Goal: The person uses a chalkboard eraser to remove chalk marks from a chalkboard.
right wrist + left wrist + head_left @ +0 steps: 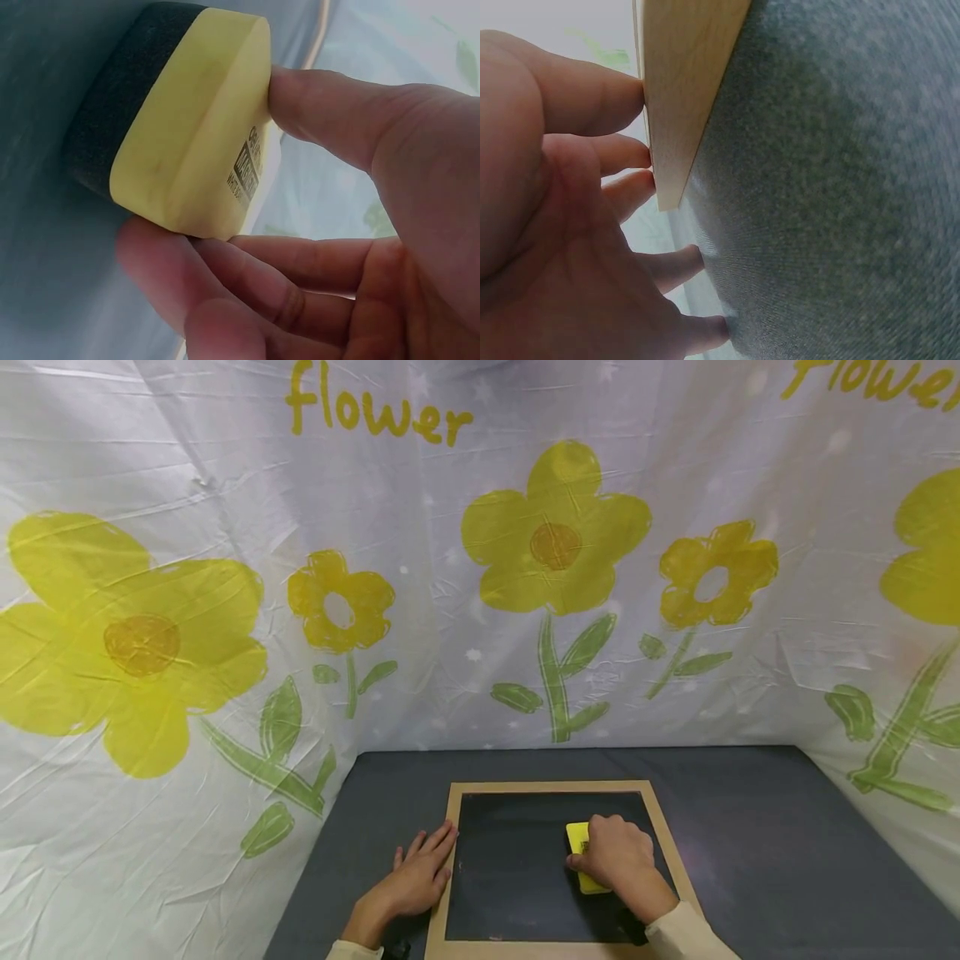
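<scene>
A blackboard (517, 860) in a light wooden frame lies on the dark table. On its right half my right hand (621, 856) grips a yellow board eraser (577, 839). In the right wrist view the eraser (187, 112) shows printed lettering on top and a black felt pad (127, 97) against the dark board; my thumb is on one side and my fingers on the other. My left hand (420, 872) rests along the left side of the frame. In the left wrist view thumb and fingertips touch the wooden frame (682, 90), with other fingertips on the dark cloth.
Dark grey cloth (787, 843) covers the table on both sides of the board. A white curtain with yellow flowers (555, 547) hangs behind and at both sides. A small black object (396, 950) sits by my left wrist.
</scene>
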Demonstrator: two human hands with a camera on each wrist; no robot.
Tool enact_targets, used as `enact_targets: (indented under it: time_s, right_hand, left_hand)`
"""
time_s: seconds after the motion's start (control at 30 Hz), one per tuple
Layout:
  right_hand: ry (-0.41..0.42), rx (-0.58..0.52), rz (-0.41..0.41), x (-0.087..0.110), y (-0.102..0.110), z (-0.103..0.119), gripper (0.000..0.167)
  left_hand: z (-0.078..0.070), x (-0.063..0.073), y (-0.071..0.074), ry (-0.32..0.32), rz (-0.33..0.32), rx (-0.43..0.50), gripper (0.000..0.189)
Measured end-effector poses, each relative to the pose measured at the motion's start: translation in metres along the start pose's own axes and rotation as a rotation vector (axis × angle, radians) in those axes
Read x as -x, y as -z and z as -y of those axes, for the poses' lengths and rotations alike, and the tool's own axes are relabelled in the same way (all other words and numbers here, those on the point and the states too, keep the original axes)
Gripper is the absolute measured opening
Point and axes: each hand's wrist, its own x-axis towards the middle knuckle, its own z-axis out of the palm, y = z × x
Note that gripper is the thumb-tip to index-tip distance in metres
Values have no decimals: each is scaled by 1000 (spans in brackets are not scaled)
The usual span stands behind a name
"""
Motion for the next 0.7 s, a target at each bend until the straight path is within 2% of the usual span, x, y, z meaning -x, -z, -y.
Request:
enact_targets:
  time_s: [0.17, 0.47, 0.7]
  right_hand:
    - [11, 6, -6, -1, 3, -15, 62]
    - [-39, -6, 16, 0, 12, -45, 65]
    - [-70, -22, 48, 1, 20, -65, 58]
  left_hand:
    - [6, -3, -4, 25, 3, 1, 65]
    - [-3, 2, 0, 17, 2, 13, 65]
    - [-8, 4, 4, 12, 1, 15, 64]
